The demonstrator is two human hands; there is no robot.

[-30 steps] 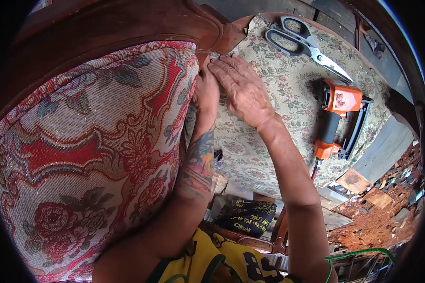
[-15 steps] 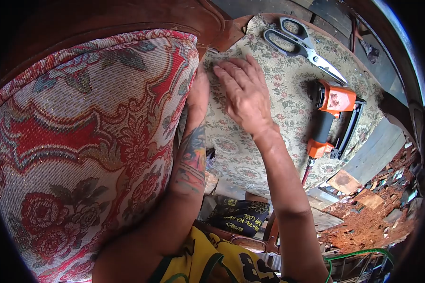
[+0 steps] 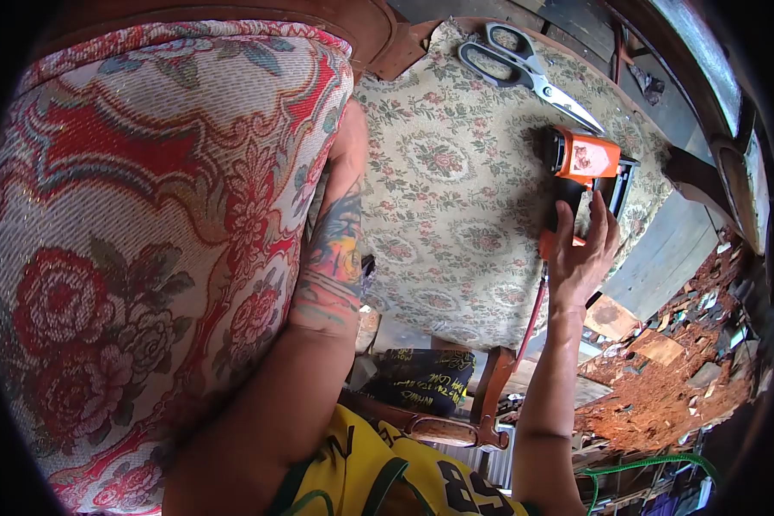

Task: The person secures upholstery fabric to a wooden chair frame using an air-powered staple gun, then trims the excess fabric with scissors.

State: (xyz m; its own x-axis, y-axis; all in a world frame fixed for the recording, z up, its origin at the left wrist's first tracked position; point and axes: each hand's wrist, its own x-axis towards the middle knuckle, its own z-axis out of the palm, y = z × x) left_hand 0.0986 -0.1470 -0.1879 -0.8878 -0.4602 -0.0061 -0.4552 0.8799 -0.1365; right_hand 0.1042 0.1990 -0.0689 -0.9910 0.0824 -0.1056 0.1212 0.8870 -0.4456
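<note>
My right hand (image 3: 586, 258) is over the handle of an orange and black staple gun (image 3: 583, 159), thumb on one side and fingers on the other, not closed around it. The gun lies on a seat covered in small-flowered fabric (image 3: 443, 159), with a red air hose (image 3: 531, 322) running from its lower end. At the edge of the red and cream floral upholstered backrest (image 3: 163, 224) is my left hand (image 3: 348, 142); its fingers are hidden behind the upholstery. Grey-handled scissors (image 3: 533, 76) lie partly open on the seat, beyond the gun.
Carved brown wood (image 3: 232, 13) frames the upholstered piece. Below the seat is a black cloth with yellow writing (image 3: 426, 378), beside a wooden chair part (image 3: 490, 387). Scraps and reddish debris (image 3: 662, 404) cover the floor at right, near a green cord (image 3: 654, 464).
My right hand has moved from the seat fabric beside my left hand, rightward to the staple gun. My left hand stays at the backrest edge. The view has shifted slightly.
</note>
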